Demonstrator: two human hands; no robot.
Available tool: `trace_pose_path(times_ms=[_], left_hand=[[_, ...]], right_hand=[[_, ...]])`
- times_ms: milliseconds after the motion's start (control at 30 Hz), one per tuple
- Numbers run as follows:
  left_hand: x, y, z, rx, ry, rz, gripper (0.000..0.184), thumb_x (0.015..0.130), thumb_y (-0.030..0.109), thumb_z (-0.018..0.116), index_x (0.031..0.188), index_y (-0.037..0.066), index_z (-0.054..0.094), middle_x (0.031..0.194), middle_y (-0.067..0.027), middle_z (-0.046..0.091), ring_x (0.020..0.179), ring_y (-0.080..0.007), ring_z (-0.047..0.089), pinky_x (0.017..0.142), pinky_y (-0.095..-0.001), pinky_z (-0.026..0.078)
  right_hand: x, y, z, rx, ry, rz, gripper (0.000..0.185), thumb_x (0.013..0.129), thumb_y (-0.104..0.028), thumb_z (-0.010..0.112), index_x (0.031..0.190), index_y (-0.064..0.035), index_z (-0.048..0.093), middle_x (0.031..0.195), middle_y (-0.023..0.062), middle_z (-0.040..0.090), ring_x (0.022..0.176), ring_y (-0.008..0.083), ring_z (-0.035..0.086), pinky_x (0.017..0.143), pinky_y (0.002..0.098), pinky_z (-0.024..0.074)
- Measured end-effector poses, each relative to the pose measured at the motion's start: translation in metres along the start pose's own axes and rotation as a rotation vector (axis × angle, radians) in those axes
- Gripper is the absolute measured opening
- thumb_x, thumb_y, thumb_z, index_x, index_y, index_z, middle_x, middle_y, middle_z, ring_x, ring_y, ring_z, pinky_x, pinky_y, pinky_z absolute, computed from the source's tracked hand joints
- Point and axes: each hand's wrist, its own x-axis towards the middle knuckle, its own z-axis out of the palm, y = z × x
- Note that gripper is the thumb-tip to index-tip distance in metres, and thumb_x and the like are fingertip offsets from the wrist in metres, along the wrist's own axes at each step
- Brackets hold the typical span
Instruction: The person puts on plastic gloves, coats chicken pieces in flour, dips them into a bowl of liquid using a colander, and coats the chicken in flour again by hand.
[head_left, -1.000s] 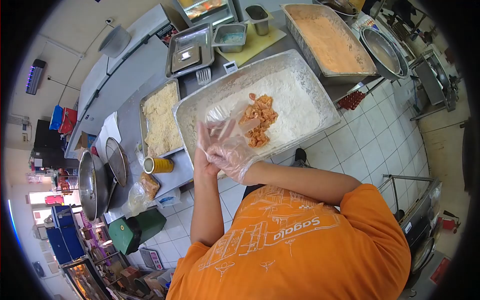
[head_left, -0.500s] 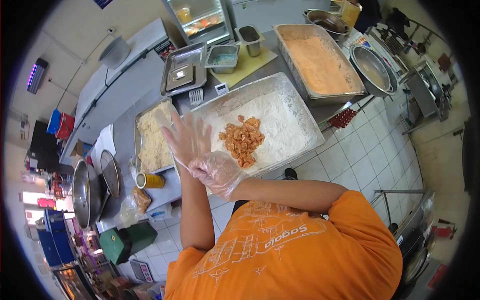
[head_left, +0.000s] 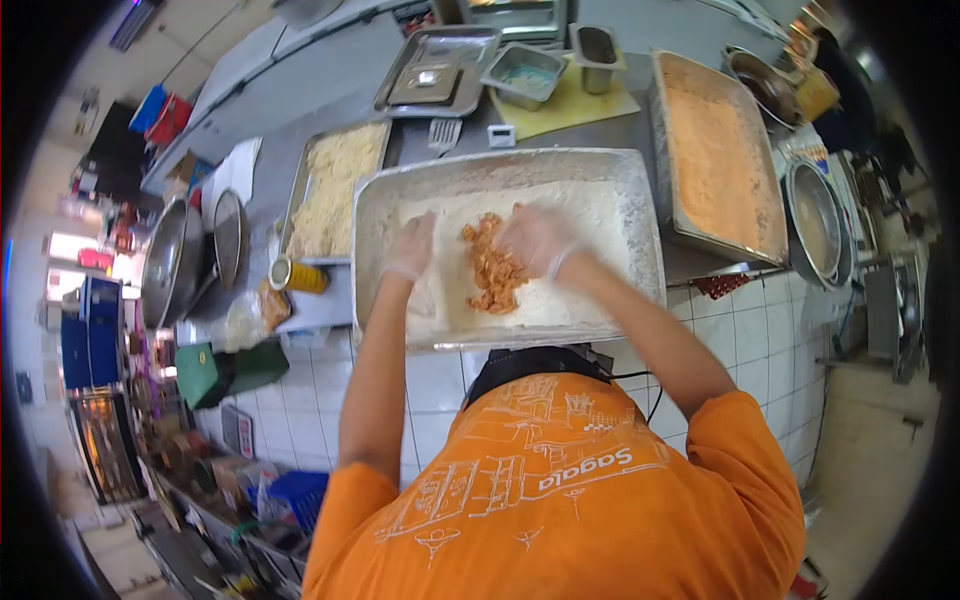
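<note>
Steel counter ahead of me, big tray at near edge. Change: my left hand and right hand, touching half second ago, now apart, down in tray, flanking meat pieces mid-tray on flour. Means pieces within reach of both. Right blurred; can't tell either grip.

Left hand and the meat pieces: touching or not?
Apart. The head view shows a strip of white flour between the gloved left hand and the meat pieces.
</note>
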Motion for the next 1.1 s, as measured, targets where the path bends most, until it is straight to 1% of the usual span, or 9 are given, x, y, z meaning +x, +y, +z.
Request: trace_pose_path(times_ms=[33, 200, 333, 433, 633, 667, 800, 867, 1100], left_hand=[[0.018, -0.016, 0.007, 0.477, -0.086, -0.044, 0.064, 0.095, 0.051, 0.036, 0.139, 0.006, 0.041, 0.142, -0.0223, 0.042, 0.122, -0.0419, 0.049, 0.106, -0.0468, 0.035], [0.098, -0.089, 0.062, 0.309, 0.096, -0.267, 0.063, 0.096, 0.049, 0.032, 0.13, -0.002, 0.047, 0.137, -0.0278, 0.045, 0.125, -0.0396, 0.046, 0.106, -0.044, 0.035], [0.104, -0.065, 0.108, -0.341, -0.093, -0.264, 0.067, 0.096, 0.055, 0.029, 0.137, 0.004, 0.04, 0.128, -0.0182, 0.054, 0.121, -0.0318, 0.05, 0.1, -0.0391, 0.039], [0.12, -0.059, 0.11, -0.54, -0.295, -0.273, 0.067, 0.097, 0.054, 0.028, 0.137, 0.001, 0.039, 0.132, -0.0171, 0.051, 0.123, -0.0295, 0.047, 0.101, -0.0359, 0.036], [0.02, -0.026, 0.07, -0.499, -0.349, -0.103, 0.068, 0.096, 0.057, 0.026, 0.136, 0.005, 0.045, 0.135, -0.018, 0.048, 0.116, -0.0286, 0.049, 0.099, -0.036, 0.036], [0.004, -0.018, 0.067, -0.328, -0.296, -0.075, 0.068, 0.096, 0.058, 0.025, 0.136, 0.007, 0.045, 0.135, -0.018, 0.048, 0.115, -0.0288, 0.049, 0.1, -0.038, 0.036], [-0.024, 0.05, 0.064, -0.939, -0.507, -0.668, 0.074, 0.093, 0.067, 0.018, 0.136, 0.014, 0.046, 0.134, -0.0147, 0.051, 0.112, -0.0292, 0.053, 0.099, -0.0525, 0.04], [-0.013, 0.043, 0.083, -1.126, -0.408, -0.662, 0.077, 0.091, 0.07, 0.016, 0.134, 0.015, 0.047, 0.132, -0.0135, 0.052, 0.109, -0.0291, 0.055, 0.096, -0.0536, 0.042], [-0.046, 0.061, 0.058, -1.296, -0.234, -0.359, 0.069, 0.096, 0.063, 0.018, 0.129, 0.012, 0.05, 0.13, -0.0117, 0.054, 0.118, -0.0281, 0.053, 0.1, -0.0505, 0.04]], right_hand=[[0.012, 0.041, 0.01, -0.108, 0.027, 0.106, 0.028, 0.087, -0.033, 0.058, 0.095, -0.0078, 0.066, 0.097, 0.0174, 0.065, 0.087, 0.0343, 0.063, 0.077, 0.0418, 0.0509], [0.069, 0.139, 0.053, -0.302, -0.051, 0.302, 0.041, 0.091, -0.038, 0.051, 0.114, -0.0057, 0.06, 0.12, 0.0212, 0.059, 0.113, 0.0352, 0.056, 0.09, 0.0499, 0.0464], [0.068, 0.036, 0.058, 0.483, -0.1, 0.738, 0.046, 0.095, -0.035, 0.039, 0.109, 0.0039, 0.06, 0.11, 0.0214, 0.063, 0.094, 0.0344, 0.062, 0.084, 0.0427, 0.0465], [0.089, 0.047, 0.079, 0.798, -0.415, 0.684, 0.045, 0.095, -0.035, 0.041, 0.106, 0.0044, 0.06, 0.103, 0.0195, 0.063, 0.088, 0.0283, 0.06, 0.082, 0.04, 0.0459], [0.033, 0.079, 0.042, -0.227, -0.132, -0.33, 0.031, 0.095, -0.022, 0.043, 0.116, -0.0043, 0.057, 0.127, 0.0183, 0.055, 0.112, 0.0348, 0.054, 0.096, 0.0384, 0.043], [0.049, 0.084, 0.047, -0.131, -0.368, 0.191, 0.036, 0.092, -0.028, 0.049, 0.119, -0.0048, 0.056, 0.129, 0.0183, 0.054, 0.118, 0.0323, 0.052, 0.102, 0.0363, 0.0399], [0.025, 0.109, 0.109, -0.002, -0.04, -0.006, 0.053, 0.089, -0.047, 0.048, 0.117, -0.003, 0.056, 0.119, 0.02, 0.059, 0.107, 0.0329, 0.058, 0.09, 0.0423, 0.0453], [0.044, 0.03, 0.087, 0.738, -0.221, 0.737, 0.054, 0.087, -0.047, 0.052, 0.119, -0.0028, 0.055, 0.116, 0.0215, 0.06, 0.106, 0.0332, 0.059, 0.088, 0.0423, 0.0465], [0.044, 0.053, 0.091, 0.55, 0.06, 0.227, 0.05, 0.089, -0.042, 0.054, 0.121, -0.0027, 0.054, 0.116, 0.0221, 0.06, 0.11, 0.0319, 0.057, 0.09, 0.0391, 0.0467]])
